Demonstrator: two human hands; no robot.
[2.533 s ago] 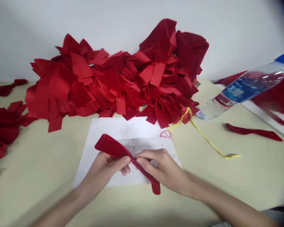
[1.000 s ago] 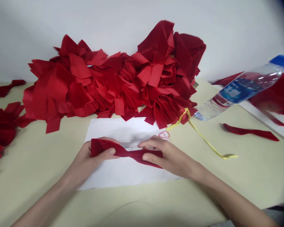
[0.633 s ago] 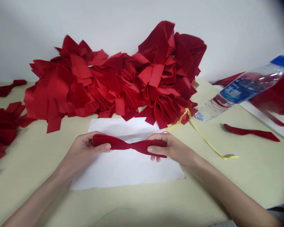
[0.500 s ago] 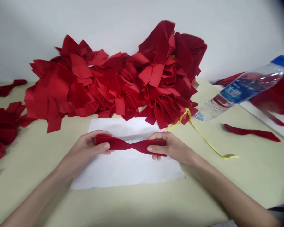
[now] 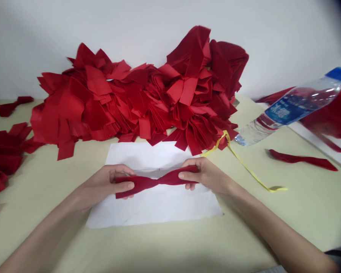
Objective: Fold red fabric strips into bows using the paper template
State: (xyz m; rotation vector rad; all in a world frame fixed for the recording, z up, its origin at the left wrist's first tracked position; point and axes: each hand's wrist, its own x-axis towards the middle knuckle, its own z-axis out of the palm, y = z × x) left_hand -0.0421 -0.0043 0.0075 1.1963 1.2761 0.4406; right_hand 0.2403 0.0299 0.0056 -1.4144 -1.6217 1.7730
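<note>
Both my hands hold a red velvet strip (image 5: 156,181), folded into a flat bow shape and pinched narrow at its middle. My left hand (image 5: 105,182) grips its left loop, with the thumb on top and the fingers behind. My right hand (image 5: 204,176) grips the right loop the same way. The bow hangs just above a white paper sheet (image 5: 159,208) with thin ruled lines, and its pinched middle lies over those lines. My fingers hide the ends of the loops.
A large heap of red fabric strips (image 5: 136,98) lies on the cream table (image 5: 301,212) against the white wall. Right of it are a yellow ribbon (image 5: 244,167), a water bottle (image 5: 295,108) and a loose red strip (image 5: 301,163). More red pieces (image 5: 4,155) lie at left.
My hands have brought the bow from a diagonal hold to level across the paper. Its left loop now sags slightly lower, and my left hand has shifted its grip.
</note>
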